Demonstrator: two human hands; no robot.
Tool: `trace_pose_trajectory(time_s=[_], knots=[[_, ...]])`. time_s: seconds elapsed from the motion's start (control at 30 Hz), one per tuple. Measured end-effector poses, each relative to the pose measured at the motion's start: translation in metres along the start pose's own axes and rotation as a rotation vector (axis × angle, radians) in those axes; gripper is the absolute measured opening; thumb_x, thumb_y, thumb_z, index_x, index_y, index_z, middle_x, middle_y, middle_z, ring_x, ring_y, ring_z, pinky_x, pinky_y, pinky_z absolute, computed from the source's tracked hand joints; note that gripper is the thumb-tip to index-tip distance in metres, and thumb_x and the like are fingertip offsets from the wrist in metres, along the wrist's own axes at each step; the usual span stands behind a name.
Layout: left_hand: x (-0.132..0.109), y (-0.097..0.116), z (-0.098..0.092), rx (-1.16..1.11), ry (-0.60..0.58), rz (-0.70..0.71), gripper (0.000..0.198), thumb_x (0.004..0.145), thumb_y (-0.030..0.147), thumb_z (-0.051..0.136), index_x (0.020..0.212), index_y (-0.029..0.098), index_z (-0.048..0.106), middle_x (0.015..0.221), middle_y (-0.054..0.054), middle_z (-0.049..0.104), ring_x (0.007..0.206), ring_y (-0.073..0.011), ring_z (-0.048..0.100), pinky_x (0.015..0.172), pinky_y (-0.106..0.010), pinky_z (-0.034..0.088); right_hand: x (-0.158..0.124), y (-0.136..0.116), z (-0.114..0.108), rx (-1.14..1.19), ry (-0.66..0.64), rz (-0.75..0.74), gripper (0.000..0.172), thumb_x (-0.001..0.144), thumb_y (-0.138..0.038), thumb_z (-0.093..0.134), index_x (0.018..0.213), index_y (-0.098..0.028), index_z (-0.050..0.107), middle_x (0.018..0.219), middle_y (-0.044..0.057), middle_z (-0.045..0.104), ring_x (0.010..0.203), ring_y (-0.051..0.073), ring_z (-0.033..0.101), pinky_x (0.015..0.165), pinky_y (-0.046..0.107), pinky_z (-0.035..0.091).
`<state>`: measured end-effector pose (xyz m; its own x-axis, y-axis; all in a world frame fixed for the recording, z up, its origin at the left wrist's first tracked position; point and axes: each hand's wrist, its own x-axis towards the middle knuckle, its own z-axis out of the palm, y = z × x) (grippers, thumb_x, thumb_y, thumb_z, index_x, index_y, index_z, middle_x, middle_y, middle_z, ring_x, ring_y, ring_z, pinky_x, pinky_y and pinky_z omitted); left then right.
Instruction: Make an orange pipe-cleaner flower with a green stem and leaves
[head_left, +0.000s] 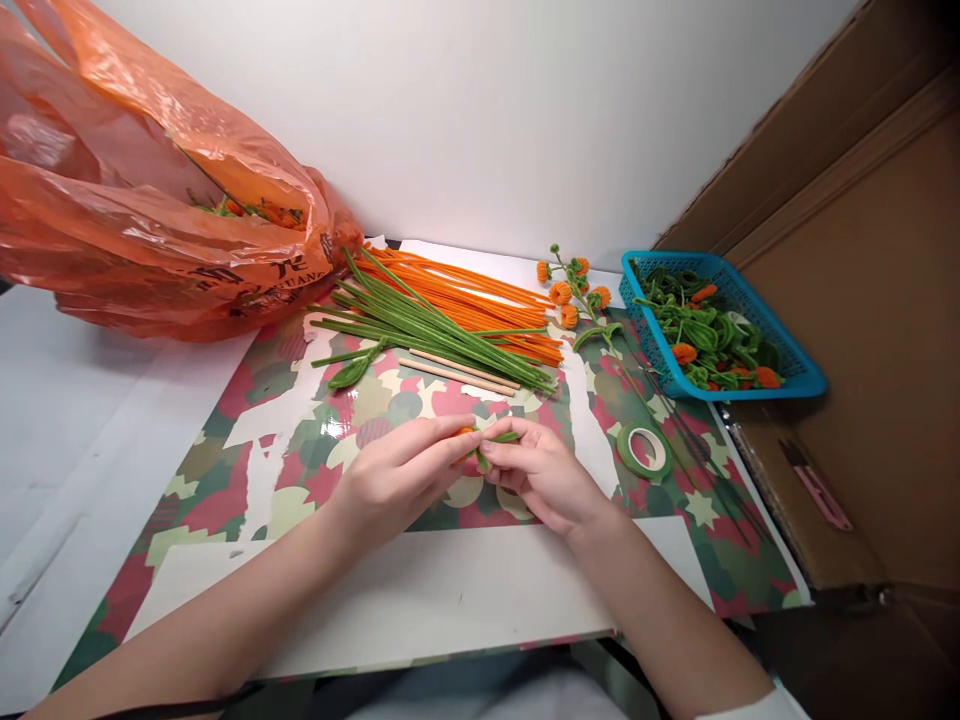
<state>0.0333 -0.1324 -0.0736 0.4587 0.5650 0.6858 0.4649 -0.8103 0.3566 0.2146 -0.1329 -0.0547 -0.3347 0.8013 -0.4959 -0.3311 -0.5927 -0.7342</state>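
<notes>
Between my two hands is a small orange and green pipe-cleaner flower [482, 458], mostly covered by fingers. My left hand [405, 470] pinches its orange part from the left. From the right, the thumb and fingertips of my right hand [536, 470] close on its green part. Just beyond my hands lie green pipe cleaners [450, 335], partly over a bundle of orange pipe cleaners [480, 300]. Two thin wooden sticks [457, 376] lie in front of them, and a green pipe-cleaner leaf [351, 372] is at their left end.
A roll of green tape [643, 451] lies right of my hands, near a finished flower stem [581, 290] and thin dark wires [709, 460]. A blue basket [806, 382] of green and orange pieces stands at right, by a pink cutter [821, 495]. An orange plastic bag [187, 270] fills the left back.
</notes>
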Motion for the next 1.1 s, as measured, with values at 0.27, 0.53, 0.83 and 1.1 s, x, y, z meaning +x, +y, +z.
trace_pose_trajectory(time_s=[0.27,0.53,0.83,1.1], knots=[[0.009,0.003,-0.004,-0.606,-0.125,-0.822,0.021,0.077,0.027,0.071,0.096,0.017,0.068,0.081,-0.004,0.075,0.068,-0.0175,0.072,0.059,-0.023,0.059,-0.001,0.007,-0.007,-0.776,0.054,-0.625,0.006,0.076,-0.018,0.067,0.082,-0.02,0.068,0.079,0.003,0.067,0.076,0.017,0.061,0.067,0.03,0.047],[0.015,-0.001,-0.007,-1.028,-0.297,-1.234,0.033,0.065,0.03,0.08,0.09,0.013,0.067,0.062,0.001,0.065,0.055,-0.0109,0.06,0.052,-0.021,0.051,-0.002,0.001,-0.013,-1.365,0.035,-1.134,0.005,0.084,-0.019,0.061,0.084,-0.019,0.066,0.081,0.001,0.071,0.08,0.017,0.06,0.078,0.036,0.034],[0.017,0.005,-0.006,-0.93,-0.273,-1.213,0.034,0.062,0.033,0.08,0.085,0.013,0.066,0.059,0.002,0.062,0.055,-0.012,0.059,0.052,-0.022,0.049,-0.003,0.005,-0.007,-1.179,0.111,-1.008,0.02,0.082,-0.017,0.057,0.063,-0.019,0.058,0.06,-0.002,0.065,0.061,0.014,0.054,0.069,0.033,0.034],[0.015,0.006,-0.007,-0.861,-0.277,-1.136,0.034,0.066,0.038,0.078,0.087,0.014,0.067,0.061,0.0,0.064,0.056,-0.0157,0.062,0.052,-0.026,0.053,-0.007,0.002,-0.004,-1.187,0.099,-0.936,0.006,0.073,-0.017,0.059,0.068,-0.021,0.061,0.064,-0.001,0.067,0.064,0.016,0.057,0.07,0.034,0.036]])
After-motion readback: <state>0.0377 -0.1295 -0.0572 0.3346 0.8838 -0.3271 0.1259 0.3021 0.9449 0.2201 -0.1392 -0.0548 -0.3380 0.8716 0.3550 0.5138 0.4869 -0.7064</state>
